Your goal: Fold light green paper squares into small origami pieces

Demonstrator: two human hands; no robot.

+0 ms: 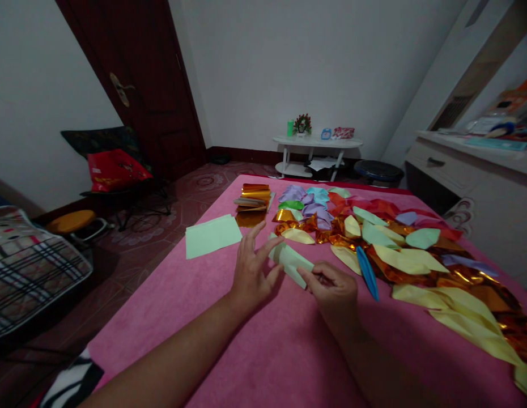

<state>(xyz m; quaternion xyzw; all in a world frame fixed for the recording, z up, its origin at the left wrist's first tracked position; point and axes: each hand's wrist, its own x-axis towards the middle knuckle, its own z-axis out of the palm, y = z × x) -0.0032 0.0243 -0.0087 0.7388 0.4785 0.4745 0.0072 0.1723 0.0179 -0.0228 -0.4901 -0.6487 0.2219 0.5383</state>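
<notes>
A pale green folded strip of paper (292, 263) is held just above the pink tabletop. My right hand (335, 292) pinches its right end between thumb and curled fingers. At the strip's other end is my left hand (254, 272), its fingers spread and the index fingertip over the paper's edge; whether it touches the paper I cannot tell. Beyond my left hand lies a stack of pale green paper sheets (213, 235). A pile of shiny gold paper (253, 201) is behind that, some of it folded.
Many folded paper pieces (408, 259) in yellow, green, purple, red and gold cover the table's right side, with a blue folded piece (368, 273) near my right hand. A drawer cabinet (471, 170) stands at right, a white side table (317, 141) by the back wall.
</notes>
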